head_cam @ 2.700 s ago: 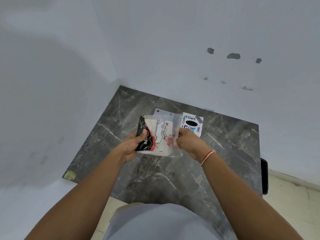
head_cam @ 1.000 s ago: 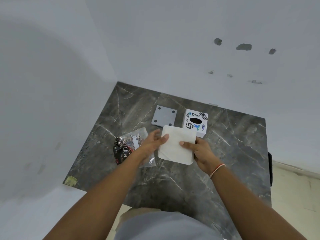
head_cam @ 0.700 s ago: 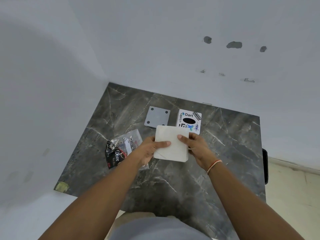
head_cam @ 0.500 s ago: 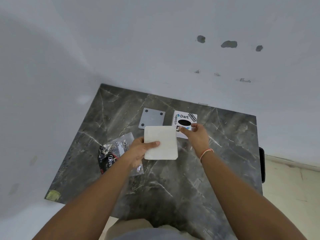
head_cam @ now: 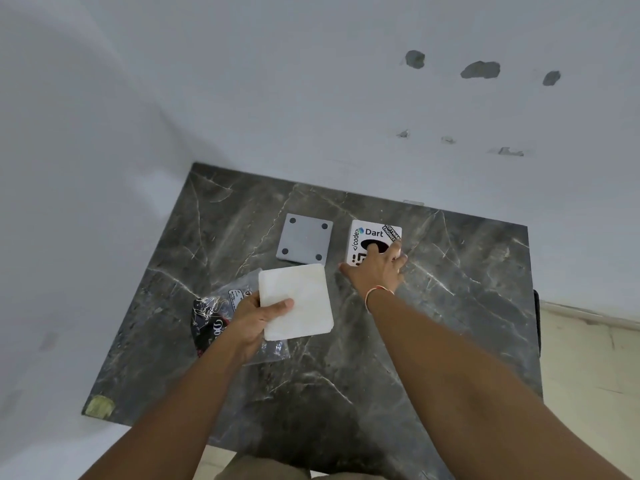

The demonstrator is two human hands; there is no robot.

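Left hand (head_cam: 252, 317) pinches the white square paper pad (head_cam: 298, 299) by its left edge at frame centre, above the dark marble worktop (head_cam: 450, 306). That frees the right hand (head_cam: 377, 268), fingers spread wide on the white printed box (head_cam: 367, 233), probably to grasp it.

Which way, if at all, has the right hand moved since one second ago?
Yes. The right hand let go of the white pad and went forward, away from the person, onto the Dart box beside the grey plate.
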